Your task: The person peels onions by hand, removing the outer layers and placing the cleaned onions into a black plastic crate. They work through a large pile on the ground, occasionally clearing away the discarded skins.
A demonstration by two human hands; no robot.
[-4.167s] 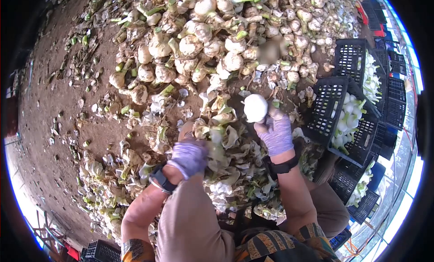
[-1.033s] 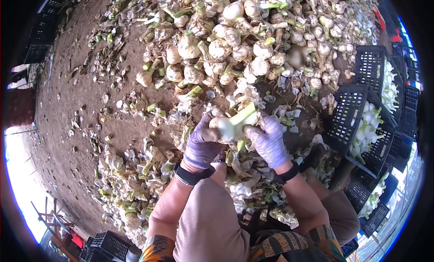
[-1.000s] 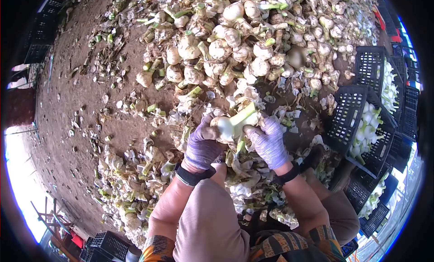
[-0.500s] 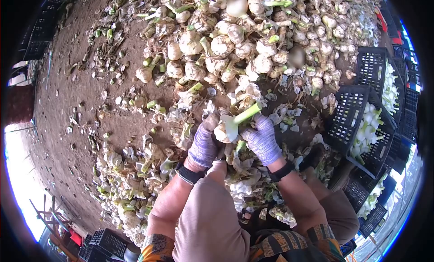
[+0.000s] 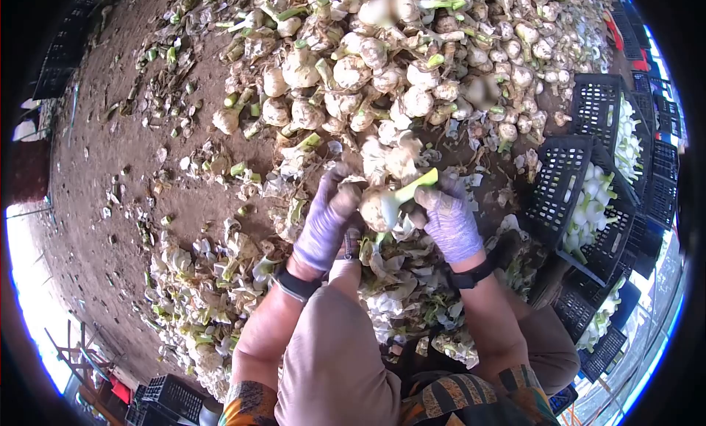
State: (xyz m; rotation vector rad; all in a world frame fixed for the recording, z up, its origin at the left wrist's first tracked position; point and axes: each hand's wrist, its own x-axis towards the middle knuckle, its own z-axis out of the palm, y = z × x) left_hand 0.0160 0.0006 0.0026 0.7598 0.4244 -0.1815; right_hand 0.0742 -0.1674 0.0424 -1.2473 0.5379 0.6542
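Observation:
A garlic bulb point(image 5: 379, 210) with a thick green stem point(image 5: 419, 185) is between my two gloved hands, above a heap of loose skins point(image 5: 401, 268). My right hand point(image 5: 441, 209) is closed, its thumb and fingers pinching the stem side of the bulb. Just left of the bulb, my left hand point(image 5: 331, 209) has its fingers curled, and a pale flake of skin point(image 5: 358, 182) shows at the fingertips. Motion blurs that hand a little. Smooth white shows on the bulb near the stem, while its left side looks browner.
A large pile of unpeeled garlic bulbs point(image 5: 353, 73) spreads ahead on the dirt floor point(image 5: 110, 161). To the right, a tilted black crate point(image 5: 560, 172) holds white bulbs with green stems, and another crate point(image 5: 596, 102) stands behind it. Peeled-off skins point(image 5: 198, 293) lie heaped at the left.
My hands have moved a little apart, the left one up and away from the bulb's side. The bulb has shifted slightly right with my right hand.

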